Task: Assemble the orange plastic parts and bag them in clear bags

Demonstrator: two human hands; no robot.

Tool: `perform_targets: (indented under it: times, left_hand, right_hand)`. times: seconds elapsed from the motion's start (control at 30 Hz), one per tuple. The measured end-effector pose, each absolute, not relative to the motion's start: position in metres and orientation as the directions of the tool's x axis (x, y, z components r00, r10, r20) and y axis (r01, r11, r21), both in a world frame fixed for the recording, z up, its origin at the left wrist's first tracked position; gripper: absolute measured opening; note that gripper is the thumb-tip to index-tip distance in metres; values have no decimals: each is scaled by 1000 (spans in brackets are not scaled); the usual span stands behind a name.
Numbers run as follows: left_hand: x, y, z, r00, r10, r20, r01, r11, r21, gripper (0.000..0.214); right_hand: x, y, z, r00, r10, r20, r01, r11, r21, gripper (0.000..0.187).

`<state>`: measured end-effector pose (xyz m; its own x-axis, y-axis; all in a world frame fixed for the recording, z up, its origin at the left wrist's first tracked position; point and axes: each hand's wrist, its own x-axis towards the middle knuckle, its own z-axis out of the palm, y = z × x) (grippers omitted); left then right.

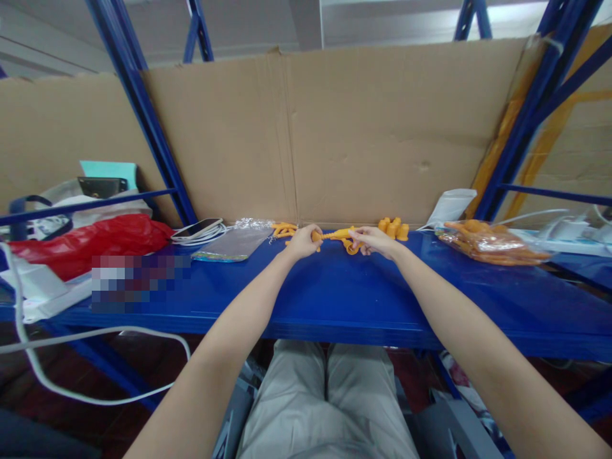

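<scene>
Grey trousers (325, 401) of a seated person tuck in at the front edge of a blue tabletop (344, 306), both bare forearms stretched fwd. L hand (304, 242) is closed on one end of a slim yellow-orange piece (343, 233); R hand (376, 240) pinches the other end btwn thumb & fingers, so the piece spans the gap, roughly level, near the back of the tabletop. Just below it, by the R hand's fingers, is a curled orange bit (352, 248); can't tell if it's joined on or separate. Right beside the L hand, on its outer side: more orange pieces (284, 229), thin & loopy. Beyond the R hand, near it: a clump of chunky orange parts (394, 228). Further out on the L, a clear plastic bag (234, 246) lies flat, then a phone (205, 227) on coiled white cable (198, 240), then a crumpled red bag (100, 239). Over on the R, a white packet (453, 206) leans at the back, w/ a see-through bag of orange pieces (492, 242) near it. Behind everything, a tall cardboard panel (373, 127) stands btwn blue metal posts.
</scene>
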<state>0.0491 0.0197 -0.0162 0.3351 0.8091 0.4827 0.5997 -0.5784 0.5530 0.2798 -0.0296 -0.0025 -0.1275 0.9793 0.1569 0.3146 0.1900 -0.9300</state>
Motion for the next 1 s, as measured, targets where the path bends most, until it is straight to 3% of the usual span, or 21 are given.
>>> perform_targets:
  times: [0.13,0.3,0.43,0.7,0.83,1.0]
  left_hand:
    - [49,18,-15,344,811,473,606,-577,548,22]
    - [48,16,-12,375,778,504,605,-618,503,23]
    - [47,20,-16,402,756,517,594,-645,480,21]
    - [48,22,-20,425,763,487,649,-632,424,22]
    - [50,19,-19,434,757,488,655,-637,406,23]
    - [51,18,-18,408,791,456,647,-603,467,21]
  right_hand:
    - [278,-31,-1,-143,962,232,293,265,-919,29]
    - [272,-33,1,-9,990,139,360,133,-923,50]
    - [273,-36,3,-36,998,57,416,67,-907,57]
    - [279,-33,1,-166,980,110,367,165,-916,32]
    - [281,-32,0,-185,975,120,387,185,-903,34]
    - [284,-32,1,-186,974,126,377,189,-907,40]
